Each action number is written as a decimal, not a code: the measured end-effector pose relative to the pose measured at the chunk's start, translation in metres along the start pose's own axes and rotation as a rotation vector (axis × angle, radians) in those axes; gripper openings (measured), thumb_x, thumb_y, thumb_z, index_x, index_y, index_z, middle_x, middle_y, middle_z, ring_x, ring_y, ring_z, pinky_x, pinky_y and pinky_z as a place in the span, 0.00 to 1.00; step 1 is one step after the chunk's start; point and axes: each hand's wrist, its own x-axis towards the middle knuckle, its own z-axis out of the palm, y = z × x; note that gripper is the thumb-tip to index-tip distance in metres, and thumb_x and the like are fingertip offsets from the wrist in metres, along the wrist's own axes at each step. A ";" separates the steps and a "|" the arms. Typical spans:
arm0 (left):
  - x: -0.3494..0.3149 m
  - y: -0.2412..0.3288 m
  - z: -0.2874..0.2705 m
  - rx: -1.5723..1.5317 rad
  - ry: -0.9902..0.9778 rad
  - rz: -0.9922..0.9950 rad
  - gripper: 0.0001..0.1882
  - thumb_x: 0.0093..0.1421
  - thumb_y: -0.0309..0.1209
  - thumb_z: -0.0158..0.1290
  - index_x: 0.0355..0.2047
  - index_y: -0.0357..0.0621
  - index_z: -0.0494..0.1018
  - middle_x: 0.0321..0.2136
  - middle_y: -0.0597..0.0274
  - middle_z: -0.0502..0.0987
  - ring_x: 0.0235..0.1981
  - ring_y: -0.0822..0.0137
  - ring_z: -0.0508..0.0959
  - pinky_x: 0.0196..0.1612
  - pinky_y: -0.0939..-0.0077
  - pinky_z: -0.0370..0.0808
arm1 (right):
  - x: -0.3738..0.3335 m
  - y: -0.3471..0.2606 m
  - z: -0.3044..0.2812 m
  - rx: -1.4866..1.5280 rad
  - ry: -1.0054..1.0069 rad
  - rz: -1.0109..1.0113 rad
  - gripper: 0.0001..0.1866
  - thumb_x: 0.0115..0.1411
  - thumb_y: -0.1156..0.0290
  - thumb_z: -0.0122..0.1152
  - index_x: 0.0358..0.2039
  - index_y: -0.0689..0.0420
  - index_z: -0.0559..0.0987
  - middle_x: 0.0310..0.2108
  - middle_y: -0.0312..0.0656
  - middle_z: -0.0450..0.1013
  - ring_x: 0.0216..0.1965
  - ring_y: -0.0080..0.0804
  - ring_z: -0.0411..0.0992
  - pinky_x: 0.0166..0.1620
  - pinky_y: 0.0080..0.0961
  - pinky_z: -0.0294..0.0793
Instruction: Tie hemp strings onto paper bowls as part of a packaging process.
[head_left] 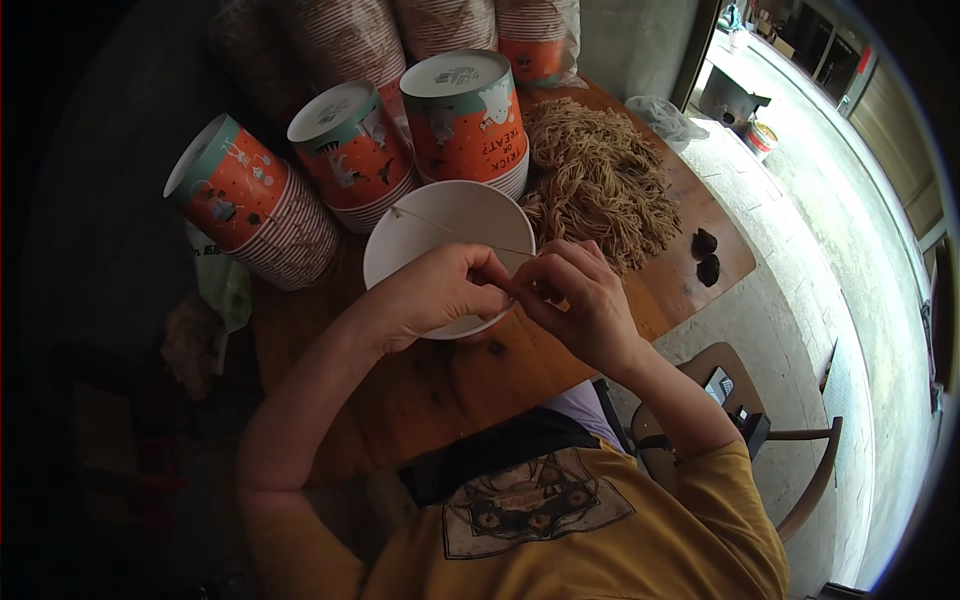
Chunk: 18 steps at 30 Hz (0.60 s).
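String (460, 233) is what you've got pinched between both sets of fingertips, running taut from your hands up across the mouth of the white paper bucket (430, 225) to its far rim. Your left hand (440, 290) and right hand (580, 300) are both closed on that string, meeting right over the bucket's near edge. The bucket looks empty inside, just plain white, and sits mid-table. Behind it you've got three stacks of orange-and-teal printed buckets (350, 155) lying tipped toward you, white bottoms showing, with more sleeves of striped ones (440, 25) wrapped in clear plastic further back. Just right of those there's a big heap of tan cut strings (600, 180), and two small dark lumps (706, 256) near the table's right edge. The wooden table (450, 390) has some bare room between the bucket and your chest. A wooden chair (790, 470) sits off your right elbow.
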 end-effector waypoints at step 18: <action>-0.006 -0.002 0.023 1.080 0.444 0.750 0.09 0.53 0.19 0.52 0.34 0.36 0.65 0.36 0.56 0.64 0.35 0.55 0.75 0.36 0.65 0.73 | 0.002 -0.004 -0.002 0.229 -0.080 0.223 0.08 0.54 0.71 0.63 0.32 0.58 0.75 0.26 0.39 0.68 0.26 0.31 0.72 0.27 0.24 0.74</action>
